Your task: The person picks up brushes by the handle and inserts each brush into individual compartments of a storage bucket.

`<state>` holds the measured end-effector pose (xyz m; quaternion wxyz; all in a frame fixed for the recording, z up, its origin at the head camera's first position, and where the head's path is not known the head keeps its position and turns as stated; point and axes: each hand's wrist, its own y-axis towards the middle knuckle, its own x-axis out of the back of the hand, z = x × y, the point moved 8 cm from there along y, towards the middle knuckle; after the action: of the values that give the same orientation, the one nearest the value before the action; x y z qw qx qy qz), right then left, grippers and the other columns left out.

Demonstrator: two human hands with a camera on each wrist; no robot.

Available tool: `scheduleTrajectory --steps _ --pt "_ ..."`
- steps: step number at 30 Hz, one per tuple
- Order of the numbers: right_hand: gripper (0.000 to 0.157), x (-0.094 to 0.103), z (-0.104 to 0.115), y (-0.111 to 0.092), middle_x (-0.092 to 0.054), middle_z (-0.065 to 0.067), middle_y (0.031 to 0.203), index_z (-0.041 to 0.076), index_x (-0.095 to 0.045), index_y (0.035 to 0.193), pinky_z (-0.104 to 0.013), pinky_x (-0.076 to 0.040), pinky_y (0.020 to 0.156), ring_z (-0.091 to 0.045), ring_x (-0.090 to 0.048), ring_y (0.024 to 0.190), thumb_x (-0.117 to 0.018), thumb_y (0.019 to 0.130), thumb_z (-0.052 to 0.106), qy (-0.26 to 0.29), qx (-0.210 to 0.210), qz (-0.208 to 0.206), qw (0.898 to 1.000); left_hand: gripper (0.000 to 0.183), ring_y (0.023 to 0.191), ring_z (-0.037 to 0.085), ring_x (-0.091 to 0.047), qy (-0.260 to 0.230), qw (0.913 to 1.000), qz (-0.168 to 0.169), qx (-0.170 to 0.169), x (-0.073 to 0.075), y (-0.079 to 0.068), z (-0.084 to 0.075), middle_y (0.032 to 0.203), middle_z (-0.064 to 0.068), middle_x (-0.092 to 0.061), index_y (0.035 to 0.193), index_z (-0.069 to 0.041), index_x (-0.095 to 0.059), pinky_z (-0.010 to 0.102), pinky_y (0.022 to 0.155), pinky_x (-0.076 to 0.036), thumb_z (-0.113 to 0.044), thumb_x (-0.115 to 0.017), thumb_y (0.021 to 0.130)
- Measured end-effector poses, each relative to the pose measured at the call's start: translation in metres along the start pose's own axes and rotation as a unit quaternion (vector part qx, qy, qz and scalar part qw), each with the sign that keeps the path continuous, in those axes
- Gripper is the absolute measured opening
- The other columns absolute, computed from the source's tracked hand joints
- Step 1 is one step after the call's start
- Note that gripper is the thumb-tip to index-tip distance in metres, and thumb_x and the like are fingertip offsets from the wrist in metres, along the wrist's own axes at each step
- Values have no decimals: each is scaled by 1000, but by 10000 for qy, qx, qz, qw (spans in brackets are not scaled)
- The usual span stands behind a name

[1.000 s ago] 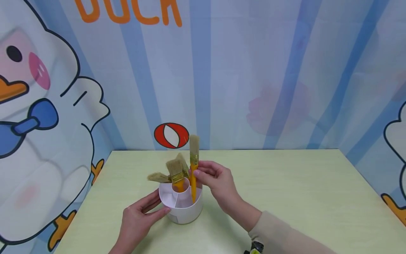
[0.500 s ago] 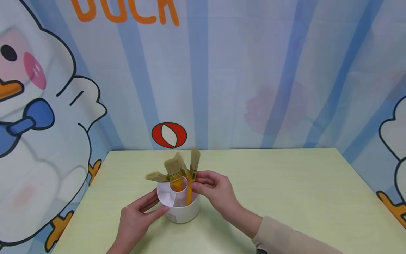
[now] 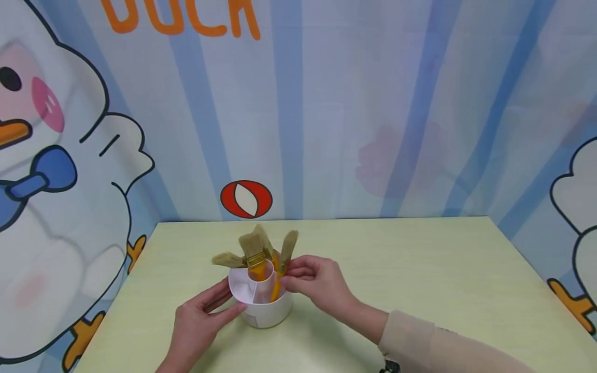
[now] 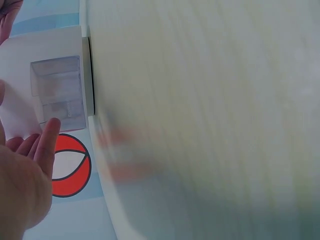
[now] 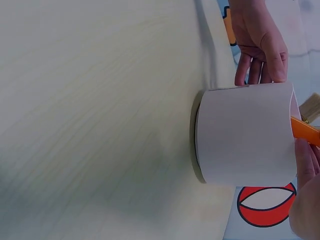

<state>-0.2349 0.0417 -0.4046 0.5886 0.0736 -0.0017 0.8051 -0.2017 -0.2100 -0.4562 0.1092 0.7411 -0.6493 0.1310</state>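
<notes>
In the head view a white round holder with compartments [image 3: 268,313] stands on the table. My left hand [image 3: 198,318] holds its left side, thumb at the front rim; the left wrist view shows this hand [image 4: 37,160] against the wall by a clear window. My right hand [image 3: 322,285] pinches a yellow-handled paintbrush [image 3: 288,248] between thumb and fingers. Its bristles point up and lean right, and its handle reaches into the right compartment. In the right wrist view the orange handle [image 5: 304,131] shows at the rim above the right fingers.
Several other paintbrushes stand in the holder, one wide brush [image 3: 253,244] in its central tube and one brush leaning left [image 3: 228,259]. The pale yellow table [image 3: 420,269] ends at a duck-printed backdrop [image 3: 326,103]. A beige sleeve [image 3: 420,336] covers the right forearm.
My right hand has lowered the paintbrush into the holder, and its bristle end has tilted to the right. My left hand keeps its hold on the holder. The head view has shifted slightly.
</notes>
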Motion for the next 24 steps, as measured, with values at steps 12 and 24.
scheduleTrajectory --steps 12,24 --pt "16 4 8 1 -81 -14 92 -6 -76 104 -35 -68 74 -24 -80 80 -83 93 5 -522 -18 263 9983 72 125 32 -71 40 10000 1 -41 0 -1 -1 141 15 -69 146 -9 -67 33 86 -66 -26 -96 82" --pt "12 5 14 -1 -80 -11 85 -3 -77 97 -38 -69 73 -33 -80 80 -85 91 5 -818 71 573 9950 74 125 33 -71 115 9999 -1 -62 0 0 -4 141 15 -69 146 -9 -66 34 85 -66 -27 -96 81"
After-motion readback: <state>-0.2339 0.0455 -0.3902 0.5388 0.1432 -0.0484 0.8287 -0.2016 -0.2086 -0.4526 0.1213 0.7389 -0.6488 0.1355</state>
